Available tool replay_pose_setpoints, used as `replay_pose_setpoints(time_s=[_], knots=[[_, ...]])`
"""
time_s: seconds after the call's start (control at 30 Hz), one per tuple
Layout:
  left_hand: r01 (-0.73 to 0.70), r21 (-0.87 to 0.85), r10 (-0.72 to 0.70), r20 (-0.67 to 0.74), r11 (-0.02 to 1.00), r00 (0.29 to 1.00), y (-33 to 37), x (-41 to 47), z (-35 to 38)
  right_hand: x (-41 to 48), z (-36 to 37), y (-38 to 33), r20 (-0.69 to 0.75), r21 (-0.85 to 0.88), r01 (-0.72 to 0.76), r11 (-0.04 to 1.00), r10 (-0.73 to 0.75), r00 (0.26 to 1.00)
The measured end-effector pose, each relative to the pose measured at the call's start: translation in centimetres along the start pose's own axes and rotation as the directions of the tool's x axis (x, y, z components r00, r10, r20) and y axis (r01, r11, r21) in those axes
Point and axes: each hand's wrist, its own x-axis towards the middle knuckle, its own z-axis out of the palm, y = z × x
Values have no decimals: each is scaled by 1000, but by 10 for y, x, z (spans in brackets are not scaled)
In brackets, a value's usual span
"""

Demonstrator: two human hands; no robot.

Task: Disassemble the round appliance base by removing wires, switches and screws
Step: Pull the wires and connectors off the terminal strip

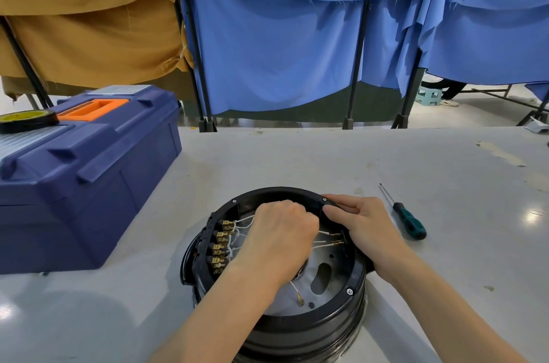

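Fingers (pixel 310 221) of the left hand (pixel 282 233) curl among white wires (pixel 244 221) in the round black base (pixel 353 279), their grip hidden, while the right hand (pixel 368 226) holds its rim.

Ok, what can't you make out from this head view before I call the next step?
All in the head view:
- What the fingers of the left hand hold inside the base: hidden by the hand's own back.
- The base's near wall: cut off by the bottom edge.
- The rim stretch under the right hand, which grips it: covered by that hand.
- Rim screws: head type too small to tell.
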Motion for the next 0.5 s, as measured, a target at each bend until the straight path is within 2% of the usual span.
replay_pose_setpoints(time_s=[0.07,0.13,0.2,0.37,0.5], knots=[[72,6,-72,-26,997,997,-5,7,11,0,0,0,-4,3,1,1000,-1,1000],[54,16,-54,28,998,998,-6,3,8,1,0,1,-8,10,-4,1000,4,1000],[19,11,-20,14,1000,1000,-4,-2,2,0,0,0,0,8,-2,1000,2,1000],[127,-3,-127,20,992,992,-4,8,9,0,0,-2,4,-21,7,1000,-7,1000],[108,-27,-107,21,994,994,-2,2,8,0,0,-2,2,-13,3,1000,-3,1000]])
